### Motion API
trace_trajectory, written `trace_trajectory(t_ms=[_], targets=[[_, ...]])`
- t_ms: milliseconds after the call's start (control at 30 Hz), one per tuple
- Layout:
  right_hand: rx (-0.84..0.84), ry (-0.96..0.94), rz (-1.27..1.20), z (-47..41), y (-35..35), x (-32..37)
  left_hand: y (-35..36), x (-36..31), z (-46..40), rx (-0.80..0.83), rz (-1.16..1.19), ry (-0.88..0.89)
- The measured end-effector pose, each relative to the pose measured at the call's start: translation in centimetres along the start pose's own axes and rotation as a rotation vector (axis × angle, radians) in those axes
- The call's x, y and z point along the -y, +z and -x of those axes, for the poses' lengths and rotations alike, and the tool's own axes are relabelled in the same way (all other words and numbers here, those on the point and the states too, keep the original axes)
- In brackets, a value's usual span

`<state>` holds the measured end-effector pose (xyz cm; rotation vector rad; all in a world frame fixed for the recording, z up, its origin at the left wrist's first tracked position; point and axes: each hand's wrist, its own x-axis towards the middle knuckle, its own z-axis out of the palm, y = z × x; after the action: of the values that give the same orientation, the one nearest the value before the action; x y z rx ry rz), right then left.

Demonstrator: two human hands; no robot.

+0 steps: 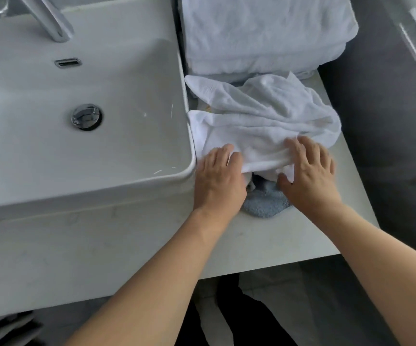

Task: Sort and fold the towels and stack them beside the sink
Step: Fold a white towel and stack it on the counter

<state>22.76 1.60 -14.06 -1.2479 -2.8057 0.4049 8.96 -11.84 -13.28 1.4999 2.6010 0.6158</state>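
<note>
The big white sink (82,116) fills the upper left. Right of it, on the worktop (264,240), folded white towels (264,36) sit at the top. Below lies a crumpled white towel (264,121). The left hand (218,178) and right hand (309,173) both pinch its near edge. A small blue cloth (264,203) peeks out underneath.

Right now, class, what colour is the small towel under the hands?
Blue towel, head view.

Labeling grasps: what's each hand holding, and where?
Both hands, left hand and right hand, grip the crumpled white towel at its near edge, fingers curled on it.
</note>
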Motion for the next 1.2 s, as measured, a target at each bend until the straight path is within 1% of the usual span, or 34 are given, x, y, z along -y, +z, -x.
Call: trace_trajectory(t_ms=[33, 67, 133, 167, 233, 300, 367, 433, 467, 533, 600, 633, 700, 733, 833, 867, 900, 967, 1000, 1033, 1100, 1167, 1200], targets=[[-0.029, -0.036, -0.013, -0.2, 0.0, -0.4, -0.5, -0.6, 0.0, -0.016, 0.132, -0.024], [-0.065, -0.073, -0.029, -0.5, 0.0, -0.7, -1.4, -1.3, 0.0, -0.007, 0.314, -0.094], [-0.142, -0.113, -0.075, -1.1, -0.2, -1.2, -3.1, -2.3, 0.2, 0.044, 0.666, -0.283], [-0.166, -0.101, -0.12, -1.4, -0.6, -1.4, -3.8, -2.7, 0.3, 0.058, 0.793, -0.351], [-0.201, -0.039, -0.211, -2.2, -1.3, -1.7, -4.6, -2.9, 0.7, 0.072, 0.993, -0.456], [-0.244, 0.003, -0.251, -3.1, -1.7, -1.9, -4.0, -2.5, 0.6, 0.089, 1.09, -0.583], [-0.274, 0.023, -0.306, -3.7, -2.2, -1.8, -3.4, -2.3, 0.6, 0.162, 1.041, -0.689], [-0.222, 0.071, -0.525, -4.0, -3.5, -1.5, -3.2, -2.4, 0.3, 0.243, 0.934, -0.73], [-0.167, 0.102, -0.655, -4.0, -4.4, -1.3, -3.4, -2.6, 0.2, 0.248, 0.888, -0.732], [-0.089, 0.101, -0.83, -3.5, -6.3, -1.2, -3.8, -3.1, -0.3, 0.209, 0.806, -0.696], [-0.064, 0.077, -0.904, -2.9, -7.8, -1.5, -4.1, -3.7, -0.9, 0.156, 0.69, -0.595], [-0.05, 0.058, -0.898, -2.5, -8.3, -1.6, -4.1, -3.9, -1.1, 0.128, 0.589, -0.492], [-0.017, 0.018, -0.799, -1.9, -8.9, -1.7, -3.7, -4.1, -1.7, 0.093, 0.36, -0.275], [-0.002, 0.0, -0.717, -1.7, -8.9, -1.7, -3.4, -4.0, -2.1, 0.103, 0.254, -0.229], [0.028, -0.021, -0.396, -1.4, -8.6, -1.7, -2.3, -3.5, -3.3, 0.233, 0.058, -0.273], [0.062, 0.029, -0.295, -1.5, -8.4, -1.8, -2.2, -3.3, -3.4, 0.264, 0.018, -0.279], [0.12, 0.129, -0.211, -1.8, -8.2, -1.9, -2.1, -3.1, -3.4, 0.273, -0.017, -0.274], [0.259, 0.337, -0.129, -2.7, -7.9, -2.0, -2.2, -3.0, -3.5, 0.249, -0.085, -0.224], [0.322, 0.371, -0.117, -3.1, -7.8, -2.1, -2.2, -3.0, -3.7, 0.237, -0.121, -0.193], [0.354, 0.361, -0.139, -3.4, -7.6, -2.0, -2.2, -3.1, -4.0, 0.23, -0.152, -0.164], [0.341, 0.287, -0.2, -3.6, -7.9, -1.7, -2.2, -3.2, -4.9, 0.229, -0.164, -0.126], [0.291, 0.116, -0.206, -3.4, -9.0, -1.0, -2.4, -3.1, -5.8, 0.241, -0.131, -0.104], [0.288, 0.03, -0.255, -3.1, -9.6, -0.7, -2.5, -2.9, -6.0, 0.238, -0.114, -0.089]])
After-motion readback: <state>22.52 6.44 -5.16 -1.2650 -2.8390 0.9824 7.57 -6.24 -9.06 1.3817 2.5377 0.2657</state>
